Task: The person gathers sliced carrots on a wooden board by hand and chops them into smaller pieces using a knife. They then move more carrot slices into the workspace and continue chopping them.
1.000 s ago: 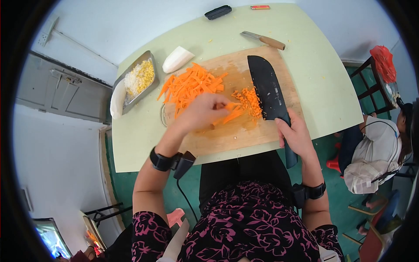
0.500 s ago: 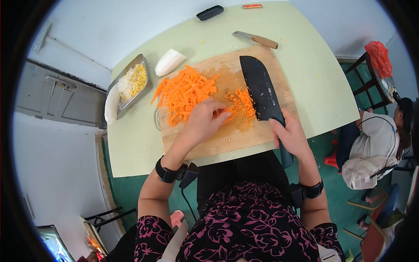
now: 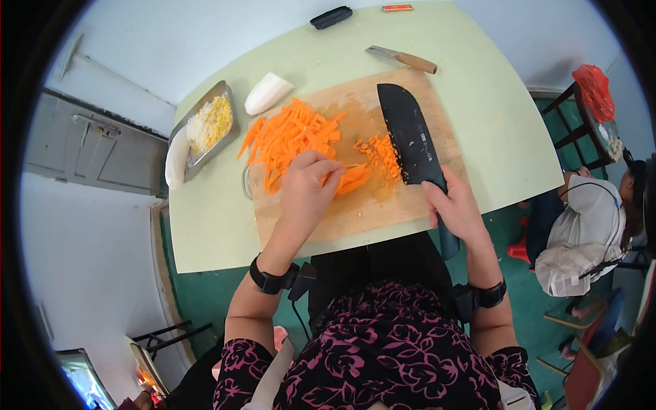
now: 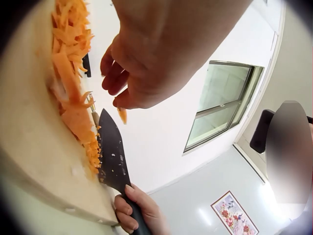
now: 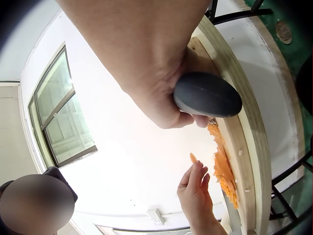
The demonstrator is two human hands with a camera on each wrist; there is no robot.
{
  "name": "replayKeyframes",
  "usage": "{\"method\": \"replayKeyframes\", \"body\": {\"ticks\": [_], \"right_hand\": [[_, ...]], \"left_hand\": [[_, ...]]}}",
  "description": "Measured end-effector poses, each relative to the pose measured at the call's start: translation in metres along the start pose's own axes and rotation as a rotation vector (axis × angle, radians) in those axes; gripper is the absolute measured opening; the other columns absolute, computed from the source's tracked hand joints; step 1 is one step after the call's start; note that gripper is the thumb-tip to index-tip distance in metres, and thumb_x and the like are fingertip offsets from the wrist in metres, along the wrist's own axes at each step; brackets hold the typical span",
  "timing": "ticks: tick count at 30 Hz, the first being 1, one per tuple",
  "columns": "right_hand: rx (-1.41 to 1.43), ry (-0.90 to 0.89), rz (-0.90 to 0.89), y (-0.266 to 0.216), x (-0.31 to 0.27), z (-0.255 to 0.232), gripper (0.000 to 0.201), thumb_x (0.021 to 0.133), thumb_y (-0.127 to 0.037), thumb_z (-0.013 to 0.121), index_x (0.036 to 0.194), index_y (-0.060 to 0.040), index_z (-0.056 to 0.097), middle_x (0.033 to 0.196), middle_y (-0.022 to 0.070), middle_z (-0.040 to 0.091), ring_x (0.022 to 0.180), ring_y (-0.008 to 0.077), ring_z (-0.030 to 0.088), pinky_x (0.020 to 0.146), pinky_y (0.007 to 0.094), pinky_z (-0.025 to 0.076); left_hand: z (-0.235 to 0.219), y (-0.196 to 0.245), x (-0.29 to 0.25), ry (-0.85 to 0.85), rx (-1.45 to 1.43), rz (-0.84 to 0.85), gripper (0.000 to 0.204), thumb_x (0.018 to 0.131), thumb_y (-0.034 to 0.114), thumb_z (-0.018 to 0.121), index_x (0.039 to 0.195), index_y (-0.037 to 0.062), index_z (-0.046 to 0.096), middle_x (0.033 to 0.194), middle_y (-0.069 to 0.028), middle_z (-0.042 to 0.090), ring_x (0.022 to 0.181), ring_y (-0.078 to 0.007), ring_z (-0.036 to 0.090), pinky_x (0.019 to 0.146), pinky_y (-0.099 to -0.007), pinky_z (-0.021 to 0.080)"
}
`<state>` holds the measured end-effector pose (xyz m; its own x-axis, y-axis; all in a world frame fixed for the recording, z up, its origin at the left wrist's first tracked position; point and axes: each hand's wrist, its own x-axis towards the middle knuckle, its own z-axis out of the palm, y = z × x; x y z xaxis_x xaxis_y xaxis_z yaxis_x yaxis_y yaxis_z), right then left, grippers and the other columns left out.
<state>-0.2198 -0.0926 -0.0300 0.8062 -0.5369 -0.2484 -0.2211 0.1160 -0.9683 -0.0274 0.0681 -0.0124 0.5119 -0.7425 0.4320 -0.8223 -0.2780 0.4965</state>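
My left hand (image 3: 307, 188) pinches a thin carrot piece (image 4: 122, 115) between thumb and fingertips, raised above the board in both wrist views. My right hand (image 3: 456, 207) grips the dark handle of a black cleaver (image 3: 415, 137), whose blade rests on the wooden cutting board (image 3: 410, 212). Against the blade's left side lies finely chopped carrot (image 3: 384, 158). A few carrot strips (image 3: 352, 179) lie just right of my left fingertips. Farther left is a heap of orange carrot slices (image 3: 290, 137).
A metal tray (image 3: 229, 137) of white and yellow bits stands left, a long white piece (image 3: 177, 160) on its edge. Beyond the board lie a cut white radish (image 3: 268, 93), a wooden-handled peeler (image 3: 415, 63) and a black object (image 3: 331, 17). A person (image 3: 581, 222) sits at right.
Compared with half a second ago, my left hand has drawn back to the left and lifted off the carrot strips with a piece. The cleaver has hardly moved.
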Motion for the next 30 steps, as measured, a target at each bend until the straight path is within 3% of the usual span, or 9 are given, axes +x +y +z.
{"method": "replayKeyframes", "body": {"ticks": [6,10,16,19,21,23,25,28,30], "right_hand": [[-0.054,0.039,-0.024,0.004,0.003,0.001,0.018,0.092,-0.014,0.052,0.103,-0.0007,0.051,0.057,0.0004,0.049,0.041,0.0085,0.048,0.04,0.0242,0.04],[-0.078,0.034,-0.1,0.011,0.006,0.0,0.016,0.093,-0.015,0.052,0.099,-0.0014,0.051,0.056,-0.0005,0.047,0.041,0.0085,0.047,0.039,0.0236,0.039],[-0.063,0.051,-0.066,0.011,0.005,0.0,0.015,0.094,-0.017,0.052,0.097,-0.0026,0.05,0.06,0.0002,0.046,0.041,0.0091,0.046,0.037,0.023,0.038],[-0.078,0.051,-0.07,0.01,0.006,0.0,0.016,0.095,-0.017,0.051,0.1,-0.0017,0.049,0.06,0.0004,0.045,0.041,0.0088,0.044,0.037,0.0227,0.037],[-0.061,0.041,-0.085,0.017,0.008,-0.004,0.016,0.095,-0.015,0.05,0.102,-0.001,0.049,0.06,0.0003,0.045,0.041,0.0088,0.044,0.037,0.0224,0.036],[-0.048,0.028,-0.108,0.018,0.01,-0.005,0.016,0.095,-0.013,0.048,0.104,-0.0003,0.048,0.059,0.0009,0.044,0.04,0.0091,0.043,0.036,0.0219,0.035],[-0.087,0.045,-0.129,0.007,0.006,0.003,0.015,0.095,-0.013,0.048,0.104,-0.0004,0.047,0.059,0.0015,0.044,0.04,0.009,0.043,0.036,0.022,0.035],[-0.099,0.055,-0.136,0.005,0.004,0.006,0.015,0.095,-0.013,0.047,0.104,-0.0008,0.047,0.059,0.0026,0.043,0.039,0.0095,0.042,0.034,0.0226,0.035],[-0.106,0.045,-0.126,0.015,0.009,-0.005,0.015,0.095,-0.013,0.047,0.103,-0.0012,0.047,0.059,0.0027,0.044,0.038,0.0097,0.042,0.034,0.0228,0.035]], "left_hand": [[0.023,-0.004,-0.018,0.058,0.008,0.07,0.008,0.071,0.008,0.072,0.076,0.0028,0.068,0.072,-0.0092,0.058,0.07,-0.026,0.058,0.061,-0.0346,0.046],[0.024,-0.002,-0.019,0.134,-0.01,0.102,0.009,0.072,0.01,0.071,0.075,0.0031,0.068,0.073,-0.0091,0.056,0.073,-0.0274,0.056,0.064,-0.0361,0.046],[0.015,0.0,-0.009,0.215,-0.059,0.129,0.011,0.071,0.011,0.07,0.067,0.0037,0.062,0.072,-0.0093,0.051,0.072,-0.0282,0.054,0.062,-0.0362,0.044],[0.016,0.0,-0.007,0.253,0.066,0.276,0.013,0.067,0.012,0.067,0.062,0.0041,0.057,0.071,-0.0083,0.049,0.071,-0.0268,0.053,0.06,-0.0363,0.042],[0.024,0.012,-0.006,0.308,0.154,0.49,0.012,0.064,0.013,0.063,0.059,0.0064,0.054,0.069,-0.0067,0.049,0.07,-0.0248,0.052,0.059,-0.0369,0.041],[0.034,0.031,-0.001,0.252,0.07,0.673,0.009,0.063,0.015,0.061,0.058,0.0091,0.056,0.069,-0.0046,0.049,0.071,-0.0227,0.052,0.059,-0.0371,0.04],[0.034,0.046,0.009,0.214,0.164,0.803,0.011,0.065,0.015,0.06,0.057,0.0092,0.057,0.07,-0.0043,0.052,0.073,-0.0222,0.053,0.059,-0.0376,0.04],[0.026,0.039,0.046,0.135,0.327,0.823,0.011,0.067,0.016,0.06,0.06,0.0072,0.061,0.075,-0.0057,0.056,0.075,-0.0225,0.057,0.06,-0.0367,0.042],[0.032,0.011,0.083,0.293,0.353,0.793,0.01,0.069,0.014,0.059,0.067,0.0053,0.064,0.079,-0.0091,0.059,0.076,-0.0259,0.061,0.061,-0.0383,0.046]]}}
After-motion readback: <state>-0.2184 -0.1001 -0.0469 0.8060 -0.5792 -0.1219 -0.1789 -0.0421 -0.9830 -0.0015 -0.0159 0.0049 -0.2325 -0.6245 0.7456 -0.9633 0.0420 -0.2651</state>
